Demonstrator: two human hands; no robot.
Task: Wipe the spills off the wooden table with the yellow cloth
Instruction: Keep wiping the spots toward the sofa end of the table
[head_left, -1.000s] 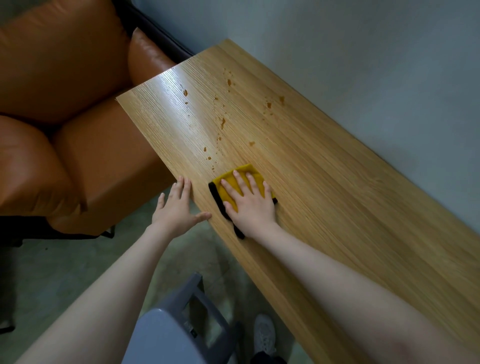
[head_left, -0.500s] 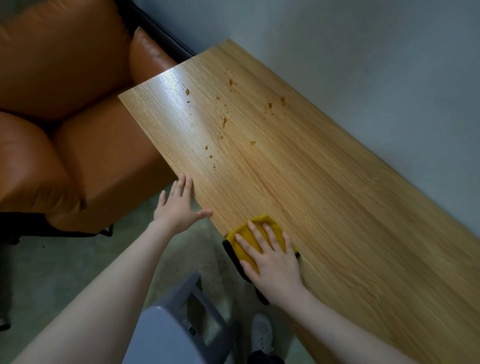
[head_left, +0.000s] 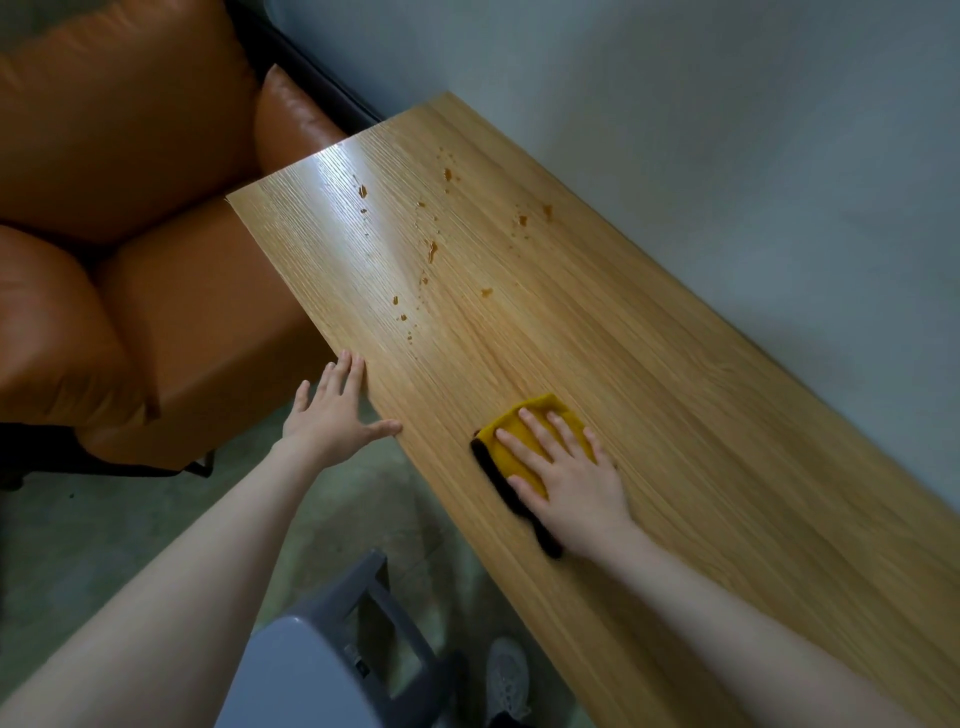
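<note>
A long wooden table (head_left: 701, 415) runs from the far left to the near right along a grey wall. Several small brown spills (head_left: 431, 250) dot its far half. The yellow cloth (head_left: 511, 441), with a dark edge, lies flat on the table a short way in from the near edge, well short of the spills. My right hand (head_left: 574, 486) presses on it with fingers spread, covering most of it. My left hand (head_left: 332, 415) is open, its fingertips and thumb touching the table's near edge.
An orange leather sofa (head_left: 130, 234) stands against the table's far left end. Below me are a grey stool (head_left: 332, 649) and a shoe (head_left: 506, 680) on the green floor. The grey wall (head_left: 727, 156) borders the table's far side.
My right hand slid the cloth back along the near edge toward me, away from the spills, then a little farther onto the table. My left hand stayed at the edge.
</note>
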